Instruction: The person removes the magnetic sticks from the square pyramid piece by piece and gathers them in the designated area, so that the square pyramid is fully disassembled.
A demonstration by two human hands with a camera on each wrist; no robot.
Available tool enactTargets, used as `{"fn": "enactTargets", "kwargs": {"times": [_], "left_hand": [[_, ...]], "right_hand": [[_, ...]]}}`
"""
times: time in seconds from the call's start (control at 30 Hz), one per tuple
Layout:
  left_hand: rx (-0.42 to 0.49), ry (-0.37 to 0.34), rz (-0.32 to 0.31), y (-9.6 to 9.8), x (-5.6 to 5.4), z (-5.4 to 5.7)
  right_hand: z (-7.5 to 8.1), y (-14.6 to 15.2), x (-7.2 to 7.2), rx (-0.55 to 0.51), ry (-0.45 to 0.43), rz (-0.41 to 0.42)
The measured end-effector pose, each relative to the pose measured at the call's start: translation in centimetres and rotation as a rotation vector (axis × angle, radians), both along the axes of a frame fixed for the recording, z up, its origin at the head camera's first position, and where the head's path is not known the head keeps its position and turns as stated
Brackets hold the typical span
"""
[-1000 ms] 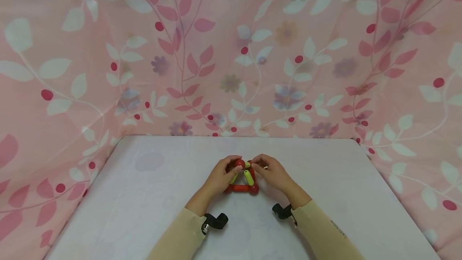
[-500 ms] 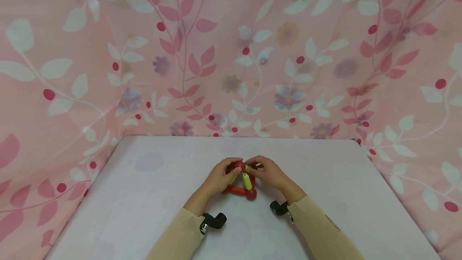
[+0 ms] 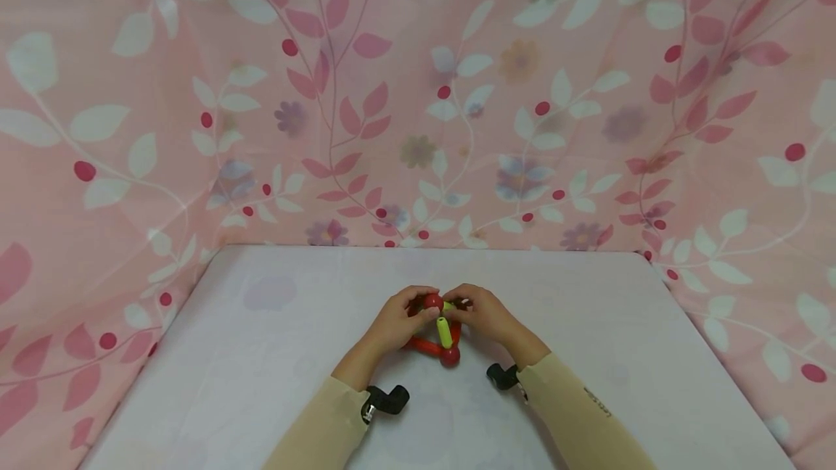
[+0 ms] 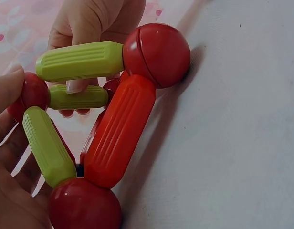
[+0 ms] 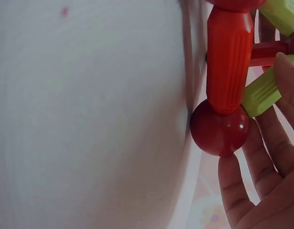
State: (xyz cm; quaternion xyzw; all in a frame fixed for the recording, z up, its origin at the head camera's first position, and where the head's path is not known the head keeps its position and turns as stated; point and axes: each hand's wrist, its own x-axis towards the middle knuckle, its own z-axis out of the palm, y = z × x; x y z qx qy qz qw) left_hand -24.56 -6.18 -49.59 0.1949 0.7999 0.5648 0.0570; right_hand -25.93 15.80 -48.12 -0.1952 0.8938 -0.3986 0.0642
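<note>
A frame of magnetic building rods and balls stands on the table, red rods (image 4: 120,131) low down and yellow-green rods (image 4: 49,145) sloping up to a red top ball (image 3: 434,301). My left hand (image 3: 395,319) grips that top ball between thumb and fingers. With thumb and fingertips my right hand (image 3: 485,312) pinches a yellow-green rod (image 5: 264,93) at the far right side, beside a lower red ball (image 5: 220,128). At the front, another yellow-green rod (image 3: 444,332) rises from the red front ball (image 3: 450,355), its upper end close under the top ball.
The white table (image 3: 261,354) spreads around both hands, with a pink floral cloth (image 3: 418,93) hanging behind it and at the sides. A black camera mount sits on the left wrist (image 3: 390,400) and another on the right wrist (image 3: 503,376).
The frame has turned slightly, its front ball shifting left and nearer. My right hand has moved a little left, and the front yellow-green rod now stands more upright, nearer the top ball.
</note>
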Motion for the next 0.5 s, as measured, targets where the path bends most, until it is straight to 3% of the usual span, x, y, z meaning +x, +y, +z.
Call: {"fn": "enactTargets", "kwargs": {"times": [0.5], "left_hand": [[0.07, 0.009, -0.015, 0.25, 0.15, -0.2]], "right_hand": [[0.01, -0.01, -0.08, 0.029, 0.048, -0.004]]}}
